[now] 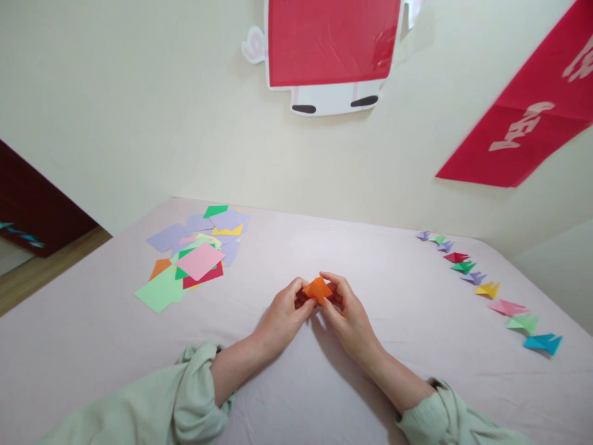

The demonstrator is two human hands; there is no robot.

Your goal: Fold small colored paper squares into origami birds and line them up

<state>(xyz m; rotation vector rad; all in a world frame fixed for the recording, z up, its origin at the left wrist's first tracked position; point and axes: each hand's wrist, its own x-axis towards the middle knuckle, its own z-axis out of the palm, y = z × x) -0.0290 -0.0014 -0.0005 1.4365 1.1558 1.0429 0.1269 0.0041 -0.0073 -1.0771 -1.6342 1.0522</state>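
Between my two hands is a small folded piece of orange origami paper (317,290), held just above the pale pink cloth. My left hand (291,309) pinches its left side, with the thumb along the lower edge. On the other side, my right hand (346,312) grips the right part, thumb below and index finger reaching over the top corner. The fingers behind the paper are partly hidden.
A loose pile of coloured paper sheets (200,261) lies to the left. Several folded paper figures (508,308) form a slanting row on the right. The cloth-covered surface (139,358) meets a wall bearing red decorations (331,43).
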